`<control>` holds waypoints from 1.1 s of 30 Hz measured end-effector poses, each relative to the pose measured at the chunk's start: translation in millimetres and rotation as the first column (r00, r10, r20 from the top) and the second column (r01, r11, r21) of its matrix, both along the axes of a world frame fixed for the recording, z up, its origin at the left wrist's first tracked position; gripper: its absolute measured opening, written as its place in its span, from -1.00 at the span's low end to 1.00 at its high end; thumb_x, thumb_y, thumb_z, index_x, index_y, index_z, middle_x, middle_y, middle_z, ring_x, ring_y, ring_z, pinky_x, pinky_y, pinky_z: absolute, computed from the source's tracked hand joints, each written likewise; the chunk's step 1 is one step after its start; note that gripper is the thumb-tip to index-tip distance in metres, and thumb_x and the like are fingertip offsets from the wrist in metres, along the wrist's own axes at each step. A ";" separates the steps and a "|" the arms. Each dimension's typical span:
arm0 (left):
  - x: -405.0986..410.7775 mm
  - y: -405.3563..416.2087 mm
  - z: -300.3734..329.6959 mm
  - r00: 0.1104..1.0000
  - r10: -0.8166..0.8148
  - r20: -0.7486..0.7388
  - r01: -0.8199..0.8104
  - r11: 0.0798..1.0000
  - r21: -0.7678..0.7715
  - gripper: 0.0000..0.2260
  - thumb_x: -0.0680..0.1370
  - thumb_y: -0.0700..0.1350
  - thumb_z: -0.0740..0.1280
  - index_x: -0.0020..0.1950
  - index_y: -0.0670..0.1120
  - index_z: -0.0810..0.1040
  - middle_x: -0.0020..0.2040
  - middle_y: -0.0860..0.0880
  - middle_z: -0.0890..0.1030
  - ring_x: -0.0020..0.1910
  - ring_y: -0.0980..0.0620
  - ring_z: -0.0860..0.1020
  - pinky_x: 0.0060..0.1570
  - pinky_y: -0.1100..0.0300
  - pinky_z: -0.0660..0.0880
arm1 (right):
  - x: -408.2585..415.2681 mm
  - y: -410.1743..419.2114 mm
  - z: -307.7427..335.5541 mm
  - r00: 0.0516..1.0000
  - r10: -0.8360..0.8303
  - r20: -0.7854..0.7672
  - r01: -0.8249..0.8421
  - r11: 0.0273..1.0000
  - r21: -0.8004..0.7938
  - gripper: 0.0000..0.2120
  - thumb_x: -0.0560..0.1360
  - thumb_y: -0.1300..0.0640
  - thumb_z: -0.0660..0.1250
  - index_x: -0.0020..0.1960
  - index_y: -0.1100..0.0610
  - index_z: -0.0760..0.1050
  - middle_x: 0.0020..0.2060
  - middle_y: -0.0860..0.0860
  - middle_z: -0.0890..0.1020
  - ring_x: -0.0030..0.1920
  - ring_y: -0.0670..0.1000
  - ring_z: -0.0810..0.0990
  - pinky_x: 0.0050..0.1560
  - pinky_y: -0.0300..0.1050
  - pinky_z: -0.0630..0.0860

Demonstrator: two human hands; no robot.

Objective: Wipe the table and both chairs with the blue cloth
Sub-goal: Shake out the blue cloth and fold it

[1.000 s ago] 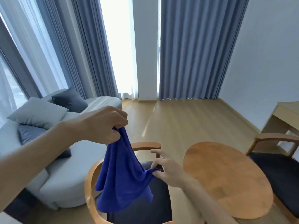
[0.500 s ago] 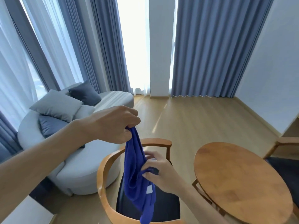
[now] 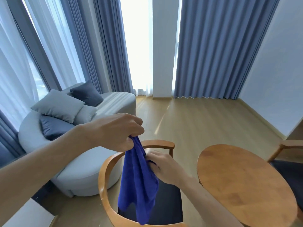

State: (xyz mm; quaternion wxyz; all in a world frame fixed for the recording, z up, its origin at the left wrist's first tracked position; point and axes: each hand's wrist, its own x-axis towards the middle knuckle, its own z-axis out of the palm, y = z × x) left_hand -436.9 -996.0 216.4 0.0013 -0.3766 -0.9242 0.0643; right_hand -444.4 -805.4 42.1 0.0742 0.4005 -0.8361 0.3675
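The blue cloth [image 3: 137, 182] hangs bunched in the air over the near wooden chair [image 3: 105, 174] with its dark seat. My left hand [image 3: 118, 131] pinches the cloth's top edge from above. My right hand [image 3: 164, 166] grips the cloth lower down on its right side, fingers curled into the fabric. The round wooden table [image 3: 242, 182] stands to the right of the chair. The second chair [image 3: 288, 145] shows only an armrest and part of a dark seat at the right edge.
A curved grey sofa [image 3: 85, 171] with several cushions sits left of the near chair. Blue curtains [image 3: 213, 49] and a bright window fill the far wall. Wooden floor [image 3: 205, 122] stretches beyond the table. A white surface corner [image 3: 27, 215] shows at bottom left.
The cloth went from spread wide to a narrow hanging bunch. My right hand rose up the cloth toward my left hand. The view shifted left, so the table and second chair sit further right.
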 end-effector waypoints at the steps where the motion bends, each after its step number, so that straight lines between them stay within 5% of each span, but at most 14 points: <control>1: 0.0 -2.6 -0.6 1.000 -0.006 0.004 0.006 1.000 0.021 -0.92 0.38 -0.19 0.21 -0.31 -0.09 0.35 -0.24 0.01 0.42 -0.28 0.02 0.40 -0.35 0.31 0.29 | -0.6 2.2 -2.1 1.000 -0.002 0.024 0.002 1.000 0.000 -0.81 0.58 0.26 0.14 0.06 0.22 0.52 -0.05 0.06 0.61 -0.10 -0.15 0.49 0.01 -0.34 0.47; 11: 1.8 -14.5 8.3 0.999 -0.045 -0.012 0.047 0.960 0.276 -0.93 0.32 -0.15 0.24 -0.33 -0.15 0.41 -0.27 0.03 0.48 -0.30 0.02 0.44 -0.21 0.20 0.44 | 10.4 15.5 -24.4 0.946 0.019 0.324 0.034 0.987 -0.158 -0.87 0.54 0.23 0.25 0.03 0.16 0.55 -0.07 0.00 0.62 -0.02 -0.09 0.59 0.09 -0.16 0.57; 15: 4.2 -11.1 16.5 0.997 -0.074 -0.031 0.080 0.943 0.324 -0.92 0.32 -0.15 0.25 -0.35 -0.14 0.44 -0.29 0.02 0.51 -0.30 0.01 0.48 -0.22 0.13 0.45 | 14.7 13.0 -38.9 0.953 0.019 0.303 0.022 0.991 -0.133 -0.86 0.57 0.21 0.23 0.07 0.07 0.53 -0.01 -0.06 0.62 0.03 -0.09 0.59 0.07 -0.15 0.59; 18: 12.0 -6.4 22.3 0.999 -0.013 -0.045 0.030 0.917 0.398 -0.92 0.29 0.07 0.10 -0.41 0.20 0.32 -0.27 0.07 0.51 -0.27 0.02 0.50 -0.20 0.09 0.51 | 19.0 7.0 -52.7 0.966 0.012 0.258 0.008 0.997 -0.075 -0.84 0.58 0.22 0.21 0.10 0.08 0.52 0.08 -0.03 0.61 0.09 -0.09 0.57 0.11 -0.14 0.57; 23: 16.1 -8.1 26.2 0.998 0.052 -0.023 -0.037 0.904 0.426 -0.91 0.25 0.15 0.05 -0.44 0.33 0.29 -0.28 0.14 0.48 -0.26 0.01 0.49 -0.17 -0.03 0.52 | 25.0 -10.4 -70.4 0.993 -0.003 0.115 -0.001 0.999 0.033 -0.80 0.58 0.20 0.21 0.17 0.09 0.50 0.27 -0.07 0.51 0.24 -0.08 0.48 0.28 -0.20 0.46; 33: 4.2 -34.9 23.6 0.990 0.140 0.019 -0.137 0.923 0.360 -0.83 0.27 0.15 0.12 -0.33 0.50 0.31 -0.25 0.18 0.50 -0.23 0.05 0.53 -0.15 -0.02 0.55 | 24.2 -22.1 -88.6 0.993 -0.118 -0.004 0.118 0.992 0.055 -0.79 0.54 0.12 0.28 0.17 0.12 0.50 0.08 0.02 0.62 0.00 0.00 0.63 0.08 -0.14 0.60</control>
